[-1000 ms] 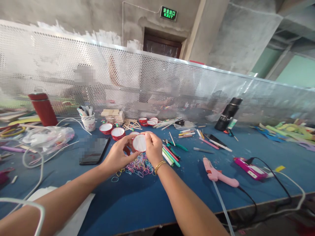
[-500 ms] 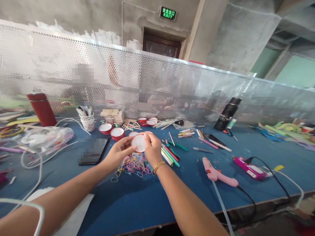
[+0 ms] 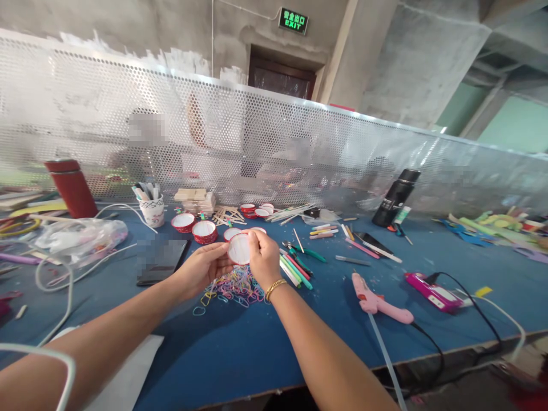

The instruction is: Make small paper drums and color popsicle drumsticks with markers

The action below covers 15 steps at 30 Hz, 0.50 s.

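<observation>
Small round red-rimmed white cup (image 3: 240, 249) (open face toward camera), tilted above table.

single head cam, looks forward and down across blue table (image 3: 240, 348), hands close below centre, perforated screen (image 3: 299, 148) facing behind.

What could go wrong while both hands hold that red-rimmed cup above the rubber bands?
The red-rimmed cup is held only by the fingers of the left hand and right hand; a hard squeeze could deform it. Dropped, it would likely scatter the rubber bands below. The glue gun lies beside the right forearm; an elbow swing might knock it.
</observation>
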### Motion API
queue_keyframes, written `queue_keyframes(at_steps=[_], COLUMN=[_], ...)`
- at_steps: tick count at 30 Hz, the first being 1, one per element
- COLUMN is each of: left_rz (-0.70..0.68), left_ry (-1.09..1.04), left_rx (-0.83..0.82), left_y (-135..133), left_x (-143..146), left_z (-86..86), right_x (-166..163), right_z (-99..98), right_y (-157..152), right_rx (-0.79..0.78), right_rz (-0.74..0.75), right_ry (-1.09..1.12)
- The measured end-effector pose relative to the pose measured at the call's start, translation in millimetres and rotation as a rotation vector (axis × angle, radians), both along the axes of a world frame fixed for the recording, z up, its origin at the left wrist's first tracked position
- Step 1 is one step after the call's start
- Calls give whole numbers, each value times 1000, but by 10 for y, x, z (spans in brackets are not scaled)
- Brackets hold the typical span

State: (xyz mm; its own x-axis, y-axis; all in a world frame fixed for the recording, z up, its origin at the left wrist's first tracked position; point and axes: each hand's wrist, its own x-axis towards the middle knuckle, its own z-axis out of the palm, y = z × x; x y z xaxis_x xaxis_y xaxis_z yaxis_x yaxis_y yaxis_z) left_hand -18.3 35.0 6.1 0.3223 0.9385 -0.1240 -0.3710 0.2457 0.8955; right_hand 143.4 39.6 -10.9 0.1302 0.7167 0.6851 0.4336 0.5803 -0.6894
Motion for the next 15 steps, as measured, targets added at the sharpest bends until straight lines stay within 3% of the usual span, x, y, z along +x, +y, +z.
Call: queue_keyframes(at_steps=[7, 15], left_rz=[-17, 237], left_ry=[108, 295], left_rx=[3, 266], left_y=[7, 70], left_x=[1, -27], left_z=[-14, -94], right_x=[9, 91], right_z=[-7, -13], right_y=[10, 101], right_rx=[-18, -106], right_rz=[-4, 236], right_ry=[-62, -16])
